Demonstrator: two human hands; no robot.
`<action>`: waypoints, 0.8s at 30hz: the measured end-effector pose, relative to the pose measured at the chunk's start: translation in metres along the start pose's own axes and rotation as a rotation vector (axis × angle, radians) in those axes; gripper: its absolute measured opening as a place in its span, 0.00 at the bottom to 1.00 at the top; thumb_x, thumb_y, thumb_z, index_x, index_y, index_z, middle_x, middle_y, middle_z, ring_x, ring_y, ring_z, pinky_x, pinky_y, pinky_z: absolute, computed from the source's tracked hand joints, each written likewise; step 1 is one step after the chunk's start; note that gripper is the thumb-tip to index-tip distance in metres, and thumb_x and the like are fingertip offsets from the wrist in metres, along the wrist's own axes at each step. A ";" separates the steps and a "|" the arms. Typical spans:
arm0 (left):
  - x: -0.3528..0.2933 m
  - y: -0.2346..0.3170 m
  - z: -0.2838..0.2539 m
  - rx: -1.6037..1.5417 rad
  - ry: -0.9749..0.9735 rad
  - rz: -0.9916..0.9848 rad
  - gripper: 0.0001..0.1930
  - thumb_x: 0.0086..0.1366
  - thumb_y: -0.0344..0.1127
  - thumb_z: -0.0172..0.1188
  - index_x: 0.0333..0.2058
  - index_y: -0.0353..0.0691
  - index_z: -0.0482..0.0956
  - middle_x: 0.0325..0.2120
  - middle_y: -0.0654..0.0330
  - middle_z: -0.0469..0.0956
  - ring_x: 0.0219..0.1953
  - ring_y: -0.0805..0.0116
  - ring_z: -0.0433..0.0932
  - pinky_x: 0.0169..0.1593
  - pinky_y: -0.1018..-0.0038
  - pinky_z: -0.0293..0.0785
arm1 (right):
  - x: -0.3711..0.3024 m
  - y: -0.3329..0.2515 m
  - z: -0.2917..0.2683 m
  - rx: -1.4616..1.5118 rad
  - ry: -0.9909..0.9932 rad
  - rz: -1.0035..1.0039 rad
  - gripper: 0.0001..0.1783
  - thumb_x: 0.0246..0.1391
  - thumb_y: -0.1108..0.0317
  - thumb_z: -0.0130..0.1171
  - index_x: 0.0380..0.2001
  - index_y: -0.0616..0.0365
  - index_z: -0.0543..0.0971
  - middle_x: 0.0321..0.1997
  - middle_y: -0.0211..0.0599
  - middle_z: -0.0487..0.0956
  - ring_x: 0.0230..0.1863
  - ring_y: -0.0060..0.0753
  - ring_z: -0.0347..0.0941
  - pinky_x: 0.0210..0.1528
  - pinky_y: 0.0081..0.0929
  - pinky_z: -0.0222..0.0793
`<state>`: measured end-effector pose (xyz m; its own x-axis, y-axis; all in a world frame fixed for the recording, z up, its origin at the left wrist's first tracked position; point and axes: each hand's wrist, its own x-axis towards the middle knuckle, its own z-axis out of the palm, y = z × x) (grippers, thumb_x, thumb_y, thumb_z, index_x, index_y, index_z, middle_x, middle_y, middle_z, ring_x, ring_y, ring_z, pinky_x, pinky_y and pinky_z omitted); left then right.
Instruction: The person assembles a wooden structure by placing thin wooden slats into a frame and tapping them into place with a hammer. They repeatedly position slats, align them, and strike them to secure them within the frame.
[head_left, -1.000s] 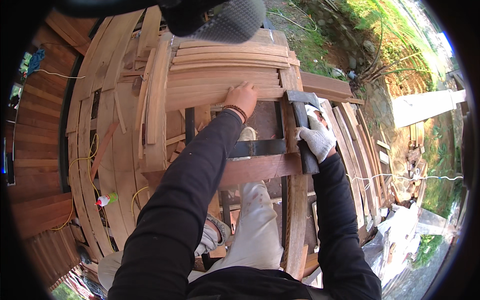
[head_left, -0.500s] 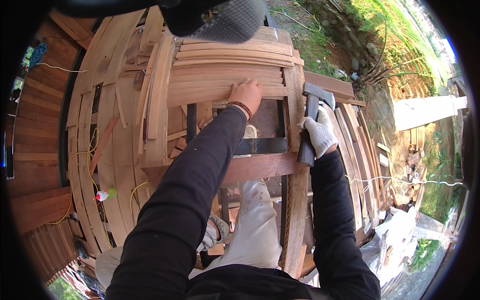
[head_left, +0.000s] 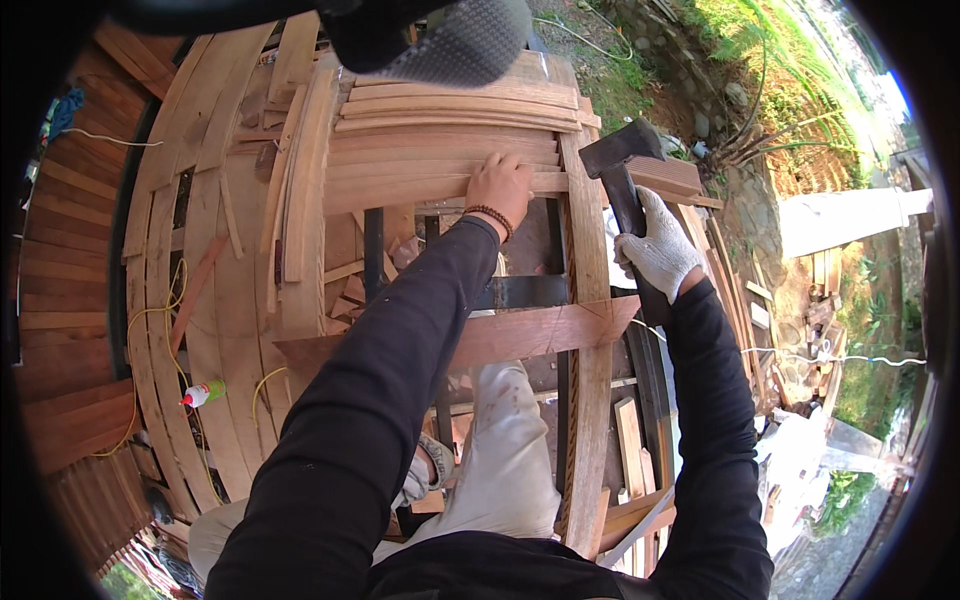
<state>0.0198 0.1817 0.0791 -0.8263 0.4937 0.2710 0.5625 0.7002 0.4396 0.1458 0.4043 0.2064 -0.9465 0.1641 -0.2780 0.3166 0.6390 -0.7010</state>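
Observation:
My bare left hand (head_left: 500, 190), with a beaded bracelet at the wrist, has its fingers curled over the nearest wooden slat (head_left: 400, 190) of a row laid across a frame. In a pale work glove, my right hand (head_left: 657, 245) grips a dark-handled hammer (head_left: 622, 190). The hammer's heavy head is up, above the right side rail (head_left: 590, 390) of the frame. A reddish board (head_left: 545, 330) lies crosswise nearer to me, partly covered by my left forearm.
Loose planks (head_left: 205, 290) cover the deck at left, with a yellow cord and a small glue bottle (head_left: 205, 392) on them. Dark metal bars (head_left: 525, 291) span gaps under the frame. More boards and a white cable (head_left: 860, 360) lie at right, beside a planted slope.
My right hand and the hammer have moved right, and the hammer head has risen and turned. My left hand stays on the slat. The view has shifted slightly.

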 end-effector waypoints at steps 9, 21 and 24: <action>0.006 0.003 0.001 -0.050 -0.023 -0.064 0.16 0.56 0.37 0.76 0.43 0.46 0.84 0.47 0.62 0.80 0.55 0.55 0.76 0.55 0.55 0.74 | 0.034 -0.052 -0.022 -0.482 -0.079 -0.011 0.40 0.54 0.67 0.63 0.70 0.63 0.63 0.48 0.57 0.84 0.43 0.51 0.85 0.47 0.43 0.80; 0.005 0.002 0.004 0.022 -0.041 -0.039 0.16 0.58 0.37 0.74 0.44 0.46 0.82 0.48 0.64 0.79 0.56 0.56 0.76 0.53 0.53 0.75 | 0.038 -0.072 -0.020 -0.657 -0.191 0.001 0.40 0.58 0.69 0.61 0.72 0.61 0.60 0.47 0.54 0.85 0.37 0.47 0.85 0.40 0.39 0.81; 0.002 0.000 0.007 0.051 -0.033 -0.037 0.16 0.58 0.38 0.74 0.44 0.46 0.82 0.48 0.64 0.79 0.57 0.56 0.75 0.53 0.53 0.75 | 0.033 -0.094 -0.016 -0.601 -0.379 0.206 0.45 0.57 0.70 0.61 0.76 0.59 0.57 0.46 0.51 0.85 0.33 0.38 0.84 0.37 0.36 0.81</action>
<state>0.0180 0.1862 0.0741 -0.8459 0.4828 0.2266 0.5326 0.7434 0.4045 0.0838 0.3616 0.2737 -0.7505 0.1245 -0.6491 0.2940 0.9425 -0.1591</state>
